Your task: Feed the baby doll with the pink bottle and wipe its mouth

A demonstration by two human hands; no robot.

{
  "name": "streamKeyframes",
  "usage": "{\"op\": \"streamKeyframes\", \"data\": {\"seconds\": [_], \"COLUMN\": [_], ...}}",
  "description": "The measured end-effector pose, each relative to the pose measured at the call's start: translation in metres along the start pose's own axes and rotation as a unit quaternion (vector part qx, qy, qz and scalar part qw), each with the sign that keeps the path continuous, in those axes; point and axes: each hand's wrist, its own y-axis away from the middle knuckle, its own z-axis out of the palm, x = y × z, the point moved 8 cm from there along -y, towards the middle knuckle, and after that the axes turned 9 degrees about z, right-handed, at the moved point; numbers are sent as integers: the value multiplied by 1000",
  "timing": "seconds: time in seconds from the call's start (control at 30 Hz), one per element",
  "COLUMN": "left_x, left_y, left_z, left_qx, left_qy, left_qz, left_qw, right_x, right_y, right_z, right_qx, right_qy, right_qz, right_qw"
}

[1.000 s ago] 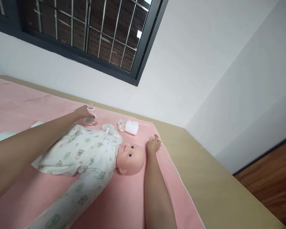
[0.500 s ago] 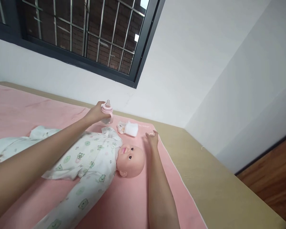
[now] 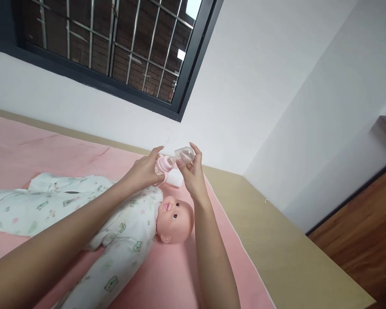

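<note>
My left hand (image 3: 147, 170) is wrapped round a pink baby bottle (image 3: 164, 165), which is tilted so its teat points right. Between the thumb and fingers of my right hand (image 3: 194, 171) is a clear dome-shaped bottle cap (image 3: 185, 154), its open end at the teat; whether the two touch, I cannot tell. Below the hands a baby doll (image 3: 176, 219) lies on its back, dressed in a white sleepsuit (image 3: 128, 240) with green animal prints. My left forearm passes over the doll's body and hides part of it.
A white packet (image 3: 175, 178), perhaps tissues, lies behind the bottle, partly hidden. The pink mat (image 3: 157, 274) covers much of the wooden surface (image 3: 260, 231). Behind stands a white wall with a barred, dark-framed window (image 3: 116, 81).
My left hand has brought the bottle to the right and tilted it. My right hand has risen from the mat's far edge and now holds the clear cap at the teat.
</note>
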Motion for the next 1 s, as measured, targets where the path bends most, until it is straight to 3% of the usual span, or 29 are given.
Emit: {"op": "streamKeyframes", "data": {"seconds": [0.33,0.5,0.73,0.8,0.9,1.0], "left_x": [16,26,39,45,66,98], "left_y": [3,5,9,11,20,44], "left_z": [-9,-11,-12,-14,-22,-14], "left_qx": [16,28,44,44,43,-36], "left_qy": [-22,-56,-105,-98,-96,-77], "left_qz": [43,73,92,102,117,165], "left_qw": [999,995,989,989,988,983], "right_x": [9,11,5,-2,-10,-2], "right_y": [2,5,5,4,0,-4], "right_z": [20,30,24,14,-19,-67], "right_qx": [-9,-33,11,31,97,183], "right_qy": [30,15,17,35,75,148], "right_qz": [24,70,56,27,-14,-13], "right_qw": [999,997,998,999,992,972]}}
